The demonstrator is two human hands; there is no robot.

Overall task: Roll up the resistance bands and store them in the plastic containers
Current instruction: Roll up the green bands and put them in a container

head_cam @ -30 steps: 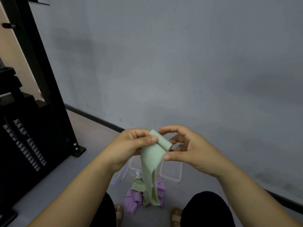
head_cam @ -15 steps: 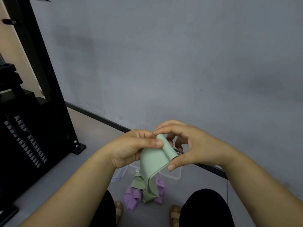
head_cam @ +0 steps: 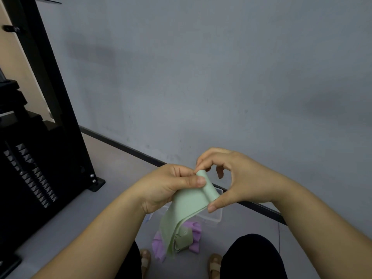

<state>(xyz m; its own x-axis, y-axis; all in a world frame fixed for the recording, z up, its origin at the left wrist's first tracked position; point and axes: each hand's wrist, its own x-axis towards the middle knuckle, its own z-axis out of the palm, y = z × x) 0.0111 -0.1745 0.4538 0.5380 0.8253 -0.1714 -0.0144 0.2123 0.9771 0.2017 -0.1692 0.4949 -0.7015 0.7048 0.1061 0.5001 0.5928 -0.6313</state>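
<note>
A pale green resistance band (head_cam: 187, 206) is held up in front of me, its top end wound into a small roll. My left hand (head_cam: 167, 188) pinches the band beside the roll with thumb and fingers. My right hand (head_cam: 235, 182) grips the roll's two ends between thumb and fingertips. The band's loose length hangs down to the floor. A purple band (head_cam: 196, 236) lies crumpled on the floor beneath it. Clear plastic containers (head_cam: 213, 214) stand on the floor behind the hanging band, partly hidden by my hands.
A black weight machine (head_cam: 36, 162) with a bolted foot stands at the left. A grey wall with a dark skirting strip (head_cam: 124, 147) runs close behind the containers. My knees and sandalled feet (head_cam: 214, 262) are at the bottom edge.
The roll at the band's top has grown a little thicker as both hands turned it. The hanging length has shortened and lifted off the floor pile.
</note>
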